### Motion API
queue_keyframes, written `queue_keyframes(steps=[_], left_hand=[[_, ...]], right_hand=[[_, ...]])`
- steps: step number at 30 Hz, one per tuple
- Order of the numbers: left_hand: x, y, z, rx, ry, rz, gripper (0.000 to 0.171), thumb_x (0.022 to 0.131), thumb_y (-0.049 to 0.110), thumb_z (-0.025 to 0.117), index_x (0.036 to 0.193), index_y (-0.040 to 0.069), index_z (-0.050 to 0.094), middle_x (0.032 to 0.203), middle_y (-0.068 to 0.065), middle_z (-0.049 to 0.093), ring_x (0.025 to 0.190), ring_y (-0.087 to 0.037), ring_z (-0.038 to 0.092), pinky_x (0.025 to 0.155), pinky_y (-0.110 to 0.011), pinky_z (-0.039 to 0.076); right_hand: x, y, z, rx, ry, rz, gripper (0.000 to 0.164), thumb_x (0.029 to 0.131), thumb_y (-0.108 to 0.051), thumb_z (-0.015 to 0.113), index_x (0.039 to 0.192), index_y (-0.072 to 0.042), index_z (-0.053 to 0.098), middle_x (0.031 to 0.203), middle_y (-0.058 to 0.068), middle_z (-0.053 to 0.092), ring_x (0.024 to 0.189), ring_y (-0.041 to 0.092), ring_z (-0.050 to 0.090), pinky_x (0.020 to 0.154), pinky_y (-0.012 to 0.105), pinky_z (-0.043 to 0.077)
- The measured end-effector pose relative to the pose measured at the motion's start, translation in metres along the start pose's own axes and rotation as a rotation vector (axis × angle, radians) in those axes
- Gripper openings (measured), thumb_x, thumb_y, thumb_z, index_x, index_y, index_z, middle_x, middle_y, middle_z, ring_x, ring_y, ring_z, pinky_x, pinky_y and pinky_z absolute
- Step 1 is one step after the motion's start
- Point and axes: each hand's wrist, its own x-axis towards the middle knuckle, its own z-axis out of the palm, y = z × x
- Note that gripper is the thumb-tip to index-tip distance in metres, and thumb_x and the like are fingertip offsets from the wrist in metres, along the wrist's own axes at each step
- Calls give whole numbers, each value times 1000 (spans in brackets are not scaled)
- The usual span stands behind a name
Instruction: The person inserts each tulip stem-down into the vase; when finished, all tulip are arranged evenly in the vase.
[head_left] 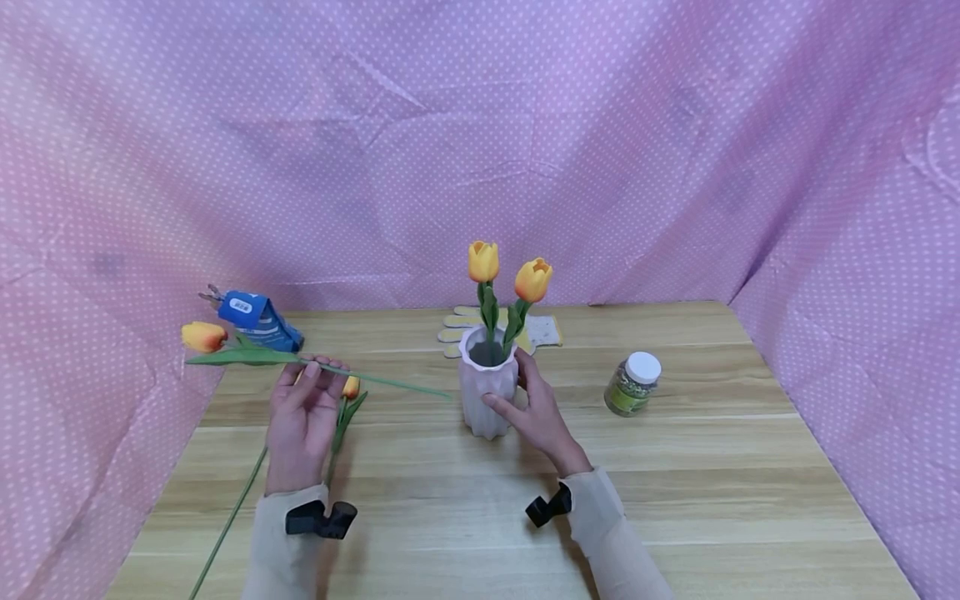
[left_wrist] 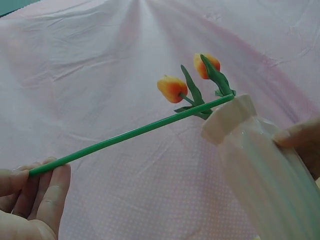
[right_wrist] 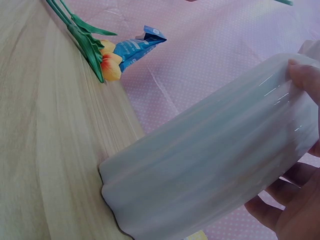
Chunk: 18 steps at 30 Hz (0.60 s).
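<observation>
My left hand (head_left: 303, 417) pinches the green stem of a yellow-orange tulip (head_left: 204, 337). The tulip lies nearly level, its bloom to the left and the bare stem end (left_wrist: 220, 101) pointing at the vase. A white fluted vase (head_left: 483, 408) stands on the table, gripped from its right side by my right hand (head_left: 536, 408), thumb in front. Two tulips rise from its mouth, one upright (head_left: 483, 262) and one leaning right (head_left: 533, 280). The held stem's end is near the vase rim; from the head view I cannot tell whether they touch.
More tulips (right_wrist: 111, 68) lie on the wooden table (head_left: 720, 492) below my left hand. A blue packet (head_left: 258, 321) is at the back left. Behind the vase lies a white and yellow glove (head_left: 543, 331). To the right stands a white-lidded jar (head_left: 633, 384).
</observation>
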Motion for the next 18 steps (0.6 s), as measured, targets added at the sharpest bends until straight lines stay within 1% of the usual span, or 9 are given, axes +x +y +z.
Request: queue_keyframes(steps=[6,10,18], left_hand=[[7,-5,9,-49,-31,18,30,103,-12,32,100,-10,62,93,-24,71,88,-35,72,87,-44,63],[12,-10,14,-57,-53,37,31,102,-13,32,99,-11,62,92,-25,72,88,-36,72,86,-44,63],[19,-19,23,-32,-14,63,29,101,-14,36,96,-10,64,89,-23,73,85,-34,74,82,-43,64]], right_hand=[[0,1,0,4,-2,-1,79,92,-31,72,156,-19,27,156,8,44,140,32,48,115,60,41],[0,0,0,5,-3,0,79,92,-30,73,156,-19,27,155,8,45,140,32,48,115,59,42],[0,0,0,0,-3,5,80,92,-29,73,156,-19,27,155,8,45,140,33,48,116,59,41]])
